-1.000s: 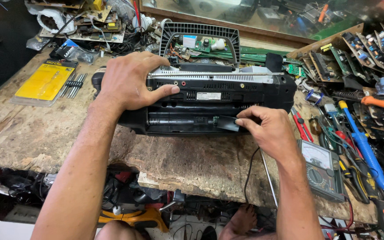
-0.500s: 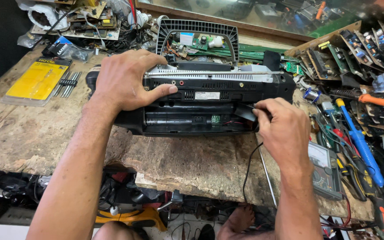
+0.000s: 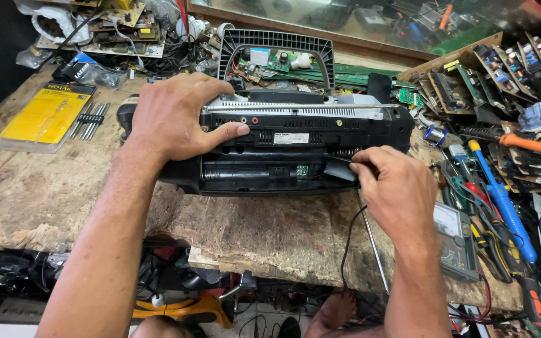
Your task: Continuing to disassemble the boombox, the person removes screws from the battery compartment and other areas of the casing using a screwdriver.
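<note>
The left hand (image 3: 173, 119) lies spread on the black radio (image 3: 295, 147); at 3 o'clock, the right hand (image 3: 399, 191) pinches a dark flap (image 3: 339, 169).

Black radio cassette player (image 3: 295, 147) with a silver-grey ribbed strip; yellow flat package (image 3: 46, 114); blue-handled screwdriver (image 3: 502, 200); orange-handled tool (image 3: 530, 145); green circuit boards (image 3: 464, 81); mottled brown wooden workbench (image 3: 51, 188).

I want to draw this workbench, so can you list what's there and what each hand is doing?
Place: worn wooden workbench
Main thing: black portable radio, back side facing the camera, battery bay open
Left hand: pressed flat on the radio's top left
Right hand: fingertips at the bay's right end
Left of radio: yellow packet
Right of radio: blue-handled tool, meter, circuit boards
</note>
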